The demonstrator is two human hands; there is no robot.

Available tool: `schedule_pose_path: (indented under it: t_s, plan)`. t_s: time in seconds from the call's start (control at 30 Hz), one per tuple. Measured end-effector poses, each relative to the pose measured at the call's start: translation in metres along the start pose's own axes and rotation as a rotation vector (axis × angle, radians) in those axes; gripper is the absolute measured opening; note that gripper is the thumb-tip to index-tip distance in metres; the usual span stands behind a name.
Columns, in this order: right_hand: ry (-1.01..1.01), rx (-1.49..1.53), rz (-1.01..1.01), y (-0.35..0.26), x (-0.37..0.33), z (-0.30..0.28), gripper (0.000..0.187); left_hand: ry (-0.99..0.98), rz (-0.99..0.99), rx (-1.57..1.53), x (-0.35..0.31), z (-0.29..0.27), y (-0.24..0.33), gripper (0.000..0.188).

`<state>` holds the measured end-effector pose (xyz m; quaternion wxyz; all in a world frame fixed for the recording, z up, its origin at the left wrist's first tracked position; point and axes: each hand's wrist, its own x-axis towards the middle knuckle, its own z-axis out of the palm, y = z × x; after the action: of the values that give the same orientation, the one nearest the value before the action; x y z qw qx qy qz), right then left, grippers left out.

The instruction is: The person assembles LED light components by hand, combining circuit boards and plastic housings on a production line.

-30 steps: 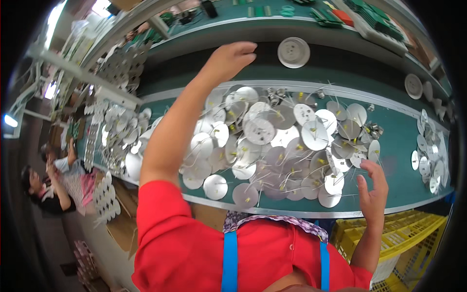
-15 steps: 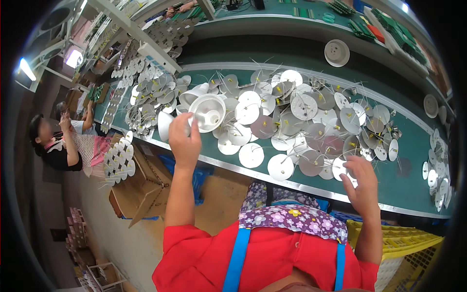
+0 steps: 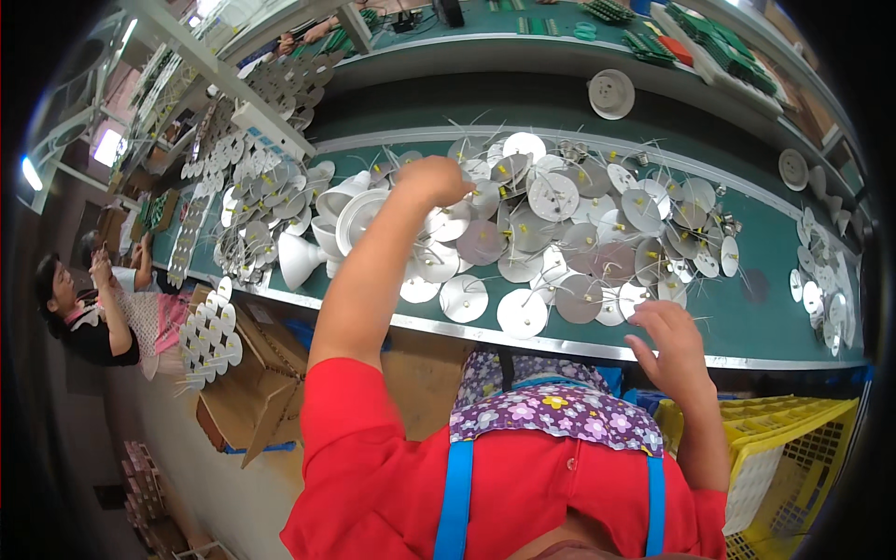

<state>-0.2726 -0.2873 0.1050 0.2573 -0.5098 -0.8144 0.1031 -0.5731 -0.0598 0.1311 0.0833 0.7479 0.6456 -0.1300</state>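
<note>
My left hand point(image 3: 433, 180) is stretched over the far left part of a heap of round flat lamp discs point(image 3: 553, 196). Its fingers point down toward the discs and are mostly hidden, so any hold cannot be made out. The discs are white or grey, with thin wires and small yellow parts. Below the left forearm sit several white cup-shaped lamp housings point(image 3: 300, 260), one partly covered by the arm. At the bench's front edge my right hand point(image 3: 674, 355) hovers, open and holding nothing, fingers apart, close to a white disc point(image 3: 635, 301).
The green bench point(image 3: 756, 331) has a metal front edge. More discs point(image 3: 266, 201) lie left and far right. A white round housing point(image 3: 611, 94) stands behind the heap. Below are a cardboard box point(image 3: 247, 397) and a yellow crate point(image 3: 793, 411). Another person point(image 3: 103, 313) is at left.
My left hand has moved from the lamp housings, away and to the right, over the disc heap. My right hand stays open near the front edge. The whole view has shifted slightly.
</note>
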Motion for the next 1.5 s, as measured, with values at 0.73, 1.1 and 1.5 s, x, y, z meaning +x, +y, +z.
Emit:
schedule_pose_path:
  t_s: [0.73,1.1,1.5]
  plan:
    - [0.224,0.690,0.246,0.007,0.043,0.022,0.050,-0.525,0.452,-1.777,-0.065,0.063,0.067,0.025]
    - [-0.033,0.587,-0.143,0.025,0.039,-0.008,0.057,-0.655,0.576,-1.611,-0.109,0.065,0.099,0.018]
    - [0.028,1.397,0.334,0.040,0.019,0.019,0.054,-0.038,0.391,-1.334,-0.124,0.098,0.047,0.013]
